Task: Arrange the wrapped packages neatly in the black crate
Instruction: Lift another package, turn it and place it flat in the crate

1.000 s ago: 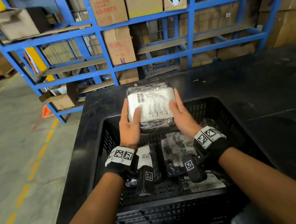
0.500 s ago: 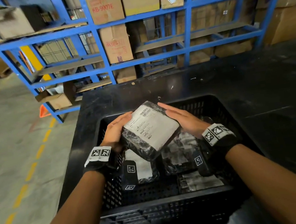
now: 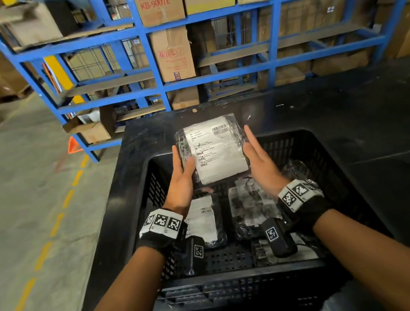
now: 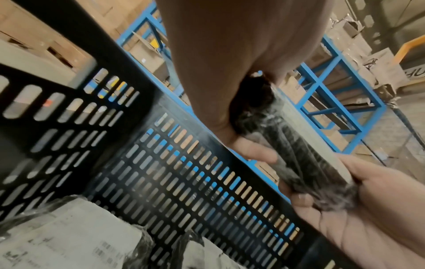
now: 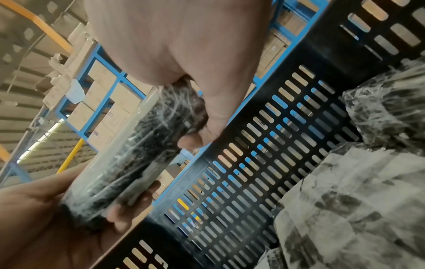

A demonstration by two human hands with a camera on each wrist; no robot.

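Black crate point(image 3: 139, 216): set on a dark table point(image 3: 352, 136); slotted walls, perforated floor; its far rim lies just below the held package.
Held package point(image 3: 215, 150): a flat dark bundle in clear film with a white label facing up, a barcode near its far right corner; it is kept above the far end of the crate, clear of the packages below, its far end reaching over the table.
Left hand point(image 3: 182, 181): placed against the package's left edge, thumb laid on the top face beside the label, fingers stretched along the side; in the right wrist view point(image 5: 46, 214) fingertips are seen wrapped under the package point(image 5: 128, 163), so it is gripped.
Right hand point(image 3: 260, 161): placed against the right edge, fingers extended forward; in the left wrist view point(image 4: 368, 209) its fingers are seen curled round the lower edge of the package point(image 4: 294, 145), so it is gripped from this side too.
Packages in crate: a labelled one point(image 3: 203, 220) lies flat below the left wrist; a second point(image 3: 251, 206) lies flat just beside it, below the right wrist; a third point(image 3: 297, 169) lies by the right wall, only partly seen.
Wrists: black bands with white coded markers are worn on both.
Surroundings: blue shelving point(image 3: 215, 81) with cardboard boxes stands behind the table; a concrete floor point(image 3: 22, 205) with a dashed yellow line lies to the left.
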